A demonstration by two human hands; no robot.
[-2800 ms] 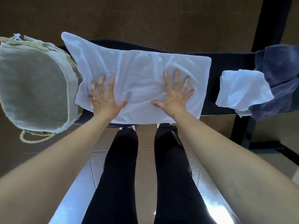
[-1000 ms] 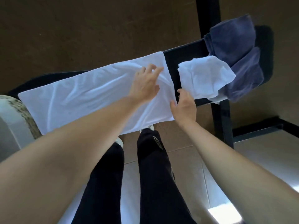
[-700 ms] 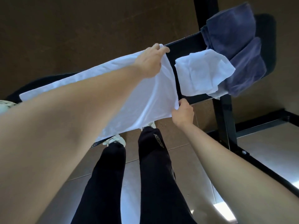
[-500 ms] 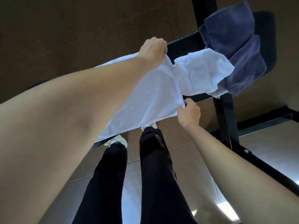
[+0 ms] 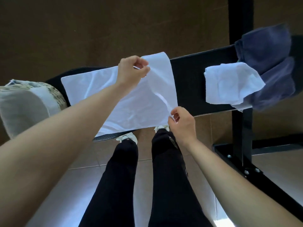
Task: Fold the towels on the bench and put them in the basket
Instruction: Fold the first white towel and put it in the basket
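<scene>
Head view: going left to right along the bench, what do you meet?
Lined wicker basket → white towel being folded → left hand → right hand → crumpled white towel → dark blue towel.

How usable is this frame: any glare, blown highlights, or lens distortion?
Head view: wide-angle bending swells the forearms at the bottom corners; glare patch on the floor tiles; the white towel is nearly blown out but its creases read; both hands look sharp, left hand, right hand.
</scene>
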